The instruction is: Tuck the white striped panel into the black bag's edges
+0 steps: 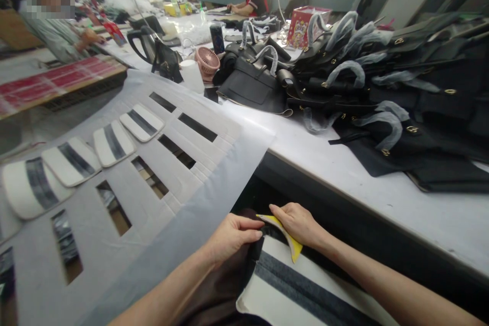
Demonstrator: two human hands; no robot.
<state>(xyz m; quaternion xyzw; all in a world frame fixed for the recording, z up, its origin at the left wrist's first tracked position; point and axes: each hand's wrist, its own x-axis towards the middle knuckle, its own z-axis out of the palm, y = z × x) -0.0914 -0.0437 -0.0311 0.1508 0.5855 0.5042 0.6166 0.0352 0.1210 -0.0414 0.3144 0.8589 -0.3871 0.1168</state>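
Several white panels [101, 146], each with a dark stripe, lie in a row along the far left edge of a slotted sheet [148, 219]. Above them, at the upper left, a co-worker [51, 38] sits behind a red-covered surface [64, 79]. Further right stand a kettle [142, 47], a white cylinder [192, 76] and a pink fan [207, 61]. In the lower middle, the left hand [229, 237] has its thumb and forefinger pinched on a black piece [268, 232], at the upper end of another striped panel [263, 290]. The yellow piece [295, 248] curves over that end, just right of the left fingertips; the right hand [298, 221] grips it, its fingers curled over the top. Beyond, on the white bench [405, 219], a red box [303, 25] stands behind heaped black bags [250, 84], their handles wrapped in clear film.
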